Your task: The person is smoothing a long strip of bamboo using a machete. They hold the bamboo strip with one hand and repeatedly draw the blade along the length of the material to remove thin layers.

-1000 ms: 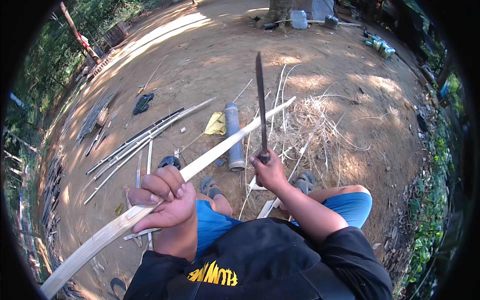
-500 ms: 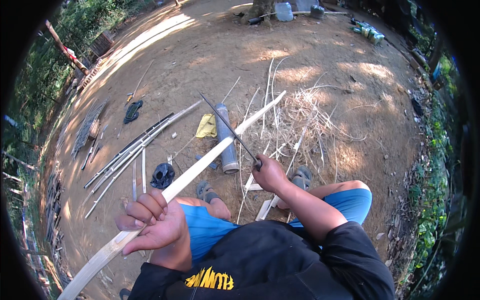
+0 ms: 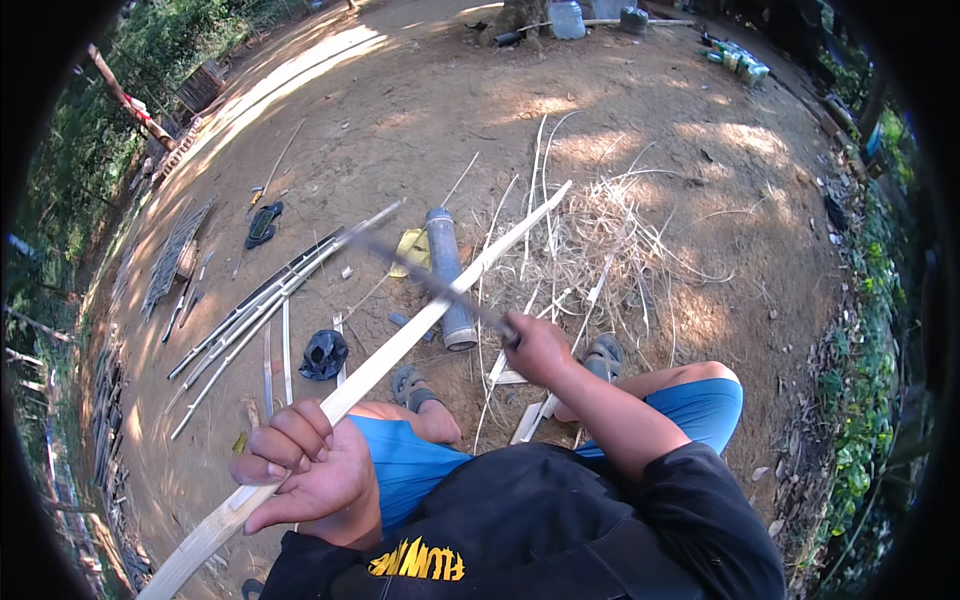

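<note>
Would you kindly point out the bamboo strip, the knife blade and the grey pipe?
bamboo strip (image 3: 400, 350), head view, mid-length of the slat.
knife blade (image 3: 430, 285), head view, blurred middle of the blade.
grey pipe (image 3: 447, 265), head view, its upper body.

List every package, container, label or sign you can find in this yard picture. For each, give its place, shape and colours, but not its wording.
Large jug: top centre by a tree trunk, rounded, pale translucent.
Bottles: top right on the dirt, small cluster, green and clear.
Yellow packet: on the ground left of the grey pipe, flat, crumpled.
No signs or screens.

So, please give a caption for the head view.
Left hand grips a bamboo strip; right hand swings a knife onto it.
</note>
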Available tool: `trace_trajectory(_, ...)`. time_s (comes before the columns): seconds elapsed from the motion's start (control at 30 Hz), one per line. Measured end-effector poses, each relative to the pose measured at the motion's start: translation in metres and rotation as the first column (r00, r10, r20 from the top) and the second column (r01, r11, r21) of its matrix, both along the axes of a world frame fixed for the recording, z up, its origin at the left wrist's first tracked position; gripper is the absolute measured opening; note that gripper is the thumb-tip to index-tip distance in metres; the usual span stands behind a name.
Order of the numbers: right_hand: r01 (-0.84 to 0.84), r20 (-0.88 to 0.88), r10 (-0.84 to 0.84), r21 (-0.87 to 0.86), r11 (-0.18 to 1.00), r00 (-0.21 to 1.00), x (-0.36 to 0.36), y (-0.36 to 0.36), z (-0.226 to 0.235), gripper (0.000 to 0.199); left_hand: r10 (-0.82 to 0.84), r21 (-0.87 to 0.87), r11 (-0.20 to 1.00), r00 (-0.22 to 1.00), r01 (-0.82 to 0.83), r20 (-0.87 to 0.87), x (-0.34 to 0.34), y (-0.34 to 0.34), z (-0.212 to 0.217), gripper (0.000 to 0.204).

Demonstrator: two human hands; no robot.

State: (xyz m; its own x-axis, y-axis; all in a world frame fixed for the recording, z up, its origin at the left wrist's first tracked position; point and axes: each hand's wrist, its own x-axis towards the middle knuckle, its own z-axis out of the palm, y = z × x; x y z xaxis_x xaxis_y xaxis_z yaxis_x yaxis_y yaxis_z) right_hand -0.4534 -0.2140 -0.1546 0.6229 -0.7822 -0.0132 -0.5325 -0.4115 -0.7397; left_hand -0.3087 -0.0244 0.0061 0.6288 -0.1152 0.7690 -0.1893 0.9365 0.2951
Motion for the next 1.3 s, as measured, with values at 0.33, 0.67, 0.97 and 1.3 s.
trace_trajectory(0.33, -0.131, 0.166, 0.131, -0.013, 0.991, 0.977, 0.008, 0.02, 0.012, 0.019, 0.012, 0.042, 0.999, 1.0, -0.011, -0.016, 0.015, 0.007, 0.015, 0.056)
trace_trajectory(0.67, -0.115, -0.036, 0.118, 0.076, 0.99, 0.992, -0.013, -0.005, 0.014, 0.019, 0.01, 0.07, 0.997, 0.988, -0.02, 0.151, 0.006, 0.012, 0.015, 0.053)
trace_trajectory(0.97, 0.03, -0.088, -0.039, -0.1, 0.995, 0.995, -0.014, -0.027, 0.005, 0.019, 0.012, 0.066, 0.998, 0.99, -0.021, 0.138, 0.002, 0.006, 0.006, 0.053)
trace_trajectory(1.3, 0.115, -0.222, -0.097, 0.07, 0.991, 0.97, -0.021, -0.026, -0.02, 0.018, -0.005, 0.059, 0.998, 0.992, -0.002, 0.123, 0.006, 0.009, 0.01, 0.054)
